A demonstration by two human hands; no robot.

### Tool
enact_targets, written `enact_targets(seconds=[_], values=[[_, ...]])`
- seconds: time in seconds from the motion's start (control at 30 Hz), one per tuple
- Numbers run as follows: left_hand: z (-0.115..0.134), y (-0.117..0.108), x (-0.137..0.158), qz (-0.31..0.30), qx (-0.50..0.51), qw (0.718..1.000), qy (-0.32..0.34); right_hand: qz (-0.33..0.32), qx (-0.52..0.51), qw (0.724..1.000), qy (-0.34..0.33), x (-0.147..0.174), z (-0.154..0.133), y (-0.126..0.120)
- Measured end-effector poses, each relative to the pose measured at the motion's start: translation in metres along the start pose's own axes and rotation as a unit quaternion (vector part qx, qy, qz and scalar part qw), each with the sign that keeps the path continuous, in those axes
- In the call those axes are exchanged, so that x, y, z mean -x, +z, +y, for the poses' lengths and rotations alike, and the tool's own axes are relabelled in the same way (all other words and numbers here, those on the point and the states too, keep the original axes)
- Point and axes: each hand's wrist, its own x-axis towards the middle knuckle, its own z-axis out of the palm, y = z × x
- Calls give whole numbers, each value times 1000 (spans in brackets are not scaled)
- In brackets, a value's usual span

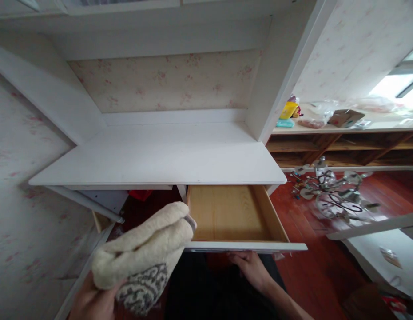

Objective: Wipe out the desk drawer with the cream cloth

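A folded cream towel [149,244] with a dark grey swirl pattern on its lower side is gripped in my left hand [96,295], at the lower left. My thumb presses on the cloth, and the fingers beneath are partly hidden. My right hand [251,269] is at the lower edge of the drawer front [249,246], its fingers curled against it and the fingertips partly hidden. The wooden drawer [226,213] is pulled out, and its light wood bottom shows. The towel's far end overlaps the drawer's left front corner from my viewpoint.
Above the drawer extends a white desk top [180,153] with a hutch. A wooden shelf unit [346,131] bearing a yellow container [288,110] and plastic bags stands at right. A chandelier [339,191] lies on the red floor [306,242]. White furniture [383,258] is at lower right.
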Motion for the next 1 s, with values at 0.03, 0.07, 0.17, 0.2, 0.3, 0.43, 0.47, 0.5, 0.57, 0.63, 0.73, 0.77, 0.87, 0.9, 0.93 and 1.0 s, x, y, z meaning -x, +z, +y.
enact_targets(seconds=[0.03,0.07,0.17,0.2,0.3,0.43,0.47,0.5,0.57,0.63,0.73,0.77,0.87,0.9,0.93,1.0], values=[[3,2,1,22,4,999,-26,-3,-9,1000,2,-10,-2,-4],[6,4,3,43,12,997,-57,-5,-17,1000,0,-20,-4,-7],[9,9,5,73,49,987,-133,-19,-17,1000,1,-49,-9,-21],[8,11,6,74,59,985,-144,-27,-13,1000,9,-58,-11,-26],[-4,18,10,60,87,984,-140,-44,-10,999,26,-83,-13,-38],[-26,37,19,51,120,987,-98,-37,14,999,-8,-113,-16,-46],[-32,42,21,49,125,986,-99,-33,28,999,-18,-120,-17,-47],[-38,47,23,46,131,984,-108,-29,42,998,-24,-126,-19,-48],[-49,56,27,32,142,978,-148,-15,67,997,-27,-139,-24,-50],[-58,63,29,13,146,971,-190,2,85,996,-25,-151,-30,-51],[-69,70,33,-27,135,968,-209,27,119,992,-26,-169,-39,-55],[-71,72,35,-38,133,969,-207,31,130,991,-25,-175,-42,-56],[-75,78,40,-67,140,967,-202,33,163,986,-27,-189,-49,-61],[-77,80,41,-76,144,966,-200,30,173,984,-29,-192,-51,-63],[-78,83,42,-86,148,965,-198,26,184,982,-31,-193,-53,-64],[-83,90,40,-101,160,962,-197,16,207,978,-36,-193,-56,-65]])
